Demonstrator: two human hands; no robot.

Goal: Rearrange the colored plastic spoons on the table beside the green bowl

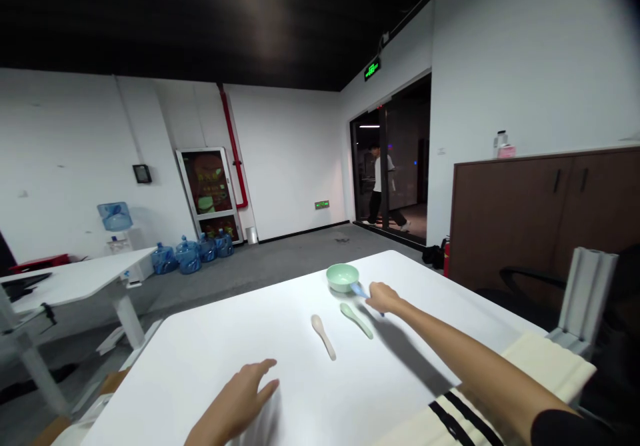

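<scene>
My right hand (384,297) is stretched far out over the white table (210,359), its fingers closed on a blue spoon (360,291) whose end lies at the rim of a pale green bowl (343,277). A green spoon (356,319) lies just left of that hand. A cream spoon (323,336) lies further left. My left hand (245,396) rests flat on the table near me, fingers spread, holding nothing.
A folded cream cloth with black stripes (465,419) lies at the table's near right edge. A brown cabinet (540,213) and a chair stand to the right. A second white desk (75,279) stands at left, water jugs (187,256) beyond. A person (383,186) walks in the far doorway.
</scene>
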